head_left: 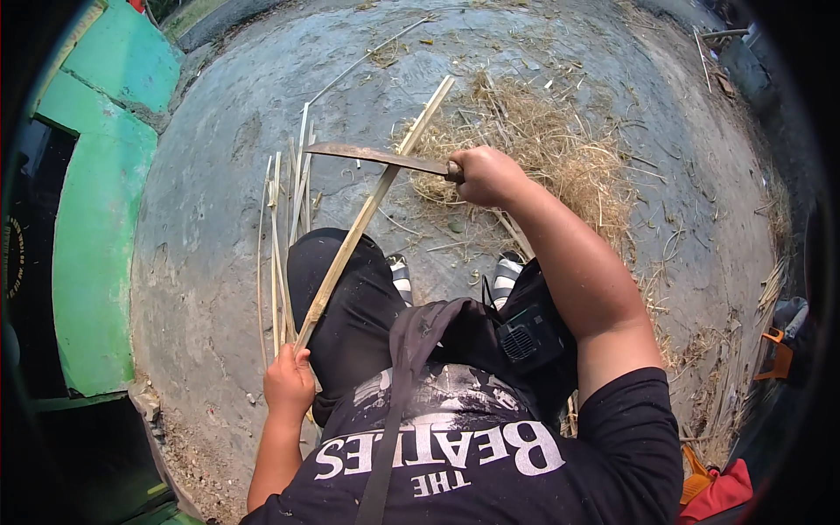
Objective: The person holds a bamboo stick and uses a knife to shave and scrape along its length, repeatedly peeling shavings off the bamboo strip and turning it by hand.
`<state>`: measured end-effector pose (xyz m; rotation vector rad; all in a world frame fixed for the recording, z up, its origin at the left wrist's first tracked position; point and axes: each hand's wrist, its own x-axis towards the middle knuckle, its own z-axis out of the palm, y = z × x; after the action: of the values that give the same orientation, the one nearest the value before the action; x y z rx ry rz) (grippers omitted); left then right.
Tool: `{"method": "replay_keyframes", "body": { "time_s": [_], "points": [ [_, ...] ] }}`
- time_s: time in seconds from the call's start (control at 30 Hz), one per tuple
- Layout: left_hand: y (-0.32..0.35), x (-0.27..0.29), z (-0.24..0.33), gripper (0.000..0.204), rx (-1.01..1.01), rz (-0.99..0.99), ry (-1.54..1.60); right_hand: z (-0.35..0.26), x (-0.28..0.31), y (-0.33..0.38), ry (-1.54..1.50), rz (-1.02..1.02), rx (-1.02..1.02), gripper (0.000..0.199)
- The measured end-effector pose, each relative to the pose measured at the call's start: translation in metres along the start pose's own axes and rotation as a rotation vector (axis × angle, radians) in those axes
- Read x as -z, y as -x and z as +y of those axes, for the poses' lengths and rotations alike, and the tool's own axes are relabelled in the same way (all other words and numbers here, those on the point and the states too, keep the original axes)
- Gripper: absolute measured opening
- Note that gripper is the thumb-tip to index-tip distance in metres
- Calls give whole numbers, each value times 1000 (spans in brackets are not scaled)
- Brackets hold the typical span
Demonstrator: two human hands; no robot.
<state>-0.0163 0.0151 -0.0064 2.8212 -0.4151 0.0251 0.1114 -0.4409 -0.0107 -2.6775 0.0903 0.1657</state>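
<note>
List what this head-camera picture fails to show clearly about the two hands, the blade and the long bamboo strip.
- Left hand: its fingers curl under the bamboo strip, so the strip's near end is hidden.
- Right hand: the fist covers the handle of the blade.
- Blade edge: too thin to tell whether it bites into the strip or only rests on it.
- Thin strips on the ground: the knee hides their near ends.

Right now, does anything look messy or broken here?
Yes. Dry shavings lie scattered over the concrete ground, thin split strips lie loose beside the left knee, and the knife blade looks rusty.
</note>
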Motion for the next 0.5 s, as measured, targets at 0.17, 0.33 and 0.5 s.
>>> {"method": "replay_keyframes", "body": {
  "time_s": [0.17, 0.33, 0.5],
  "points": [
    [6, 3, -3, 29, 10, -42, 61, -36, 4, 16, 63, 35, 218, 16],
    [-6, -8, -6, 32, -16, 37, 21, 14, 19, -7, -90, 26, -150, 20],
    [-2, 1, -9, 34, -13, -73, 76, 2, 23, 7, 31, 74, -23, 20]
  ]
}}
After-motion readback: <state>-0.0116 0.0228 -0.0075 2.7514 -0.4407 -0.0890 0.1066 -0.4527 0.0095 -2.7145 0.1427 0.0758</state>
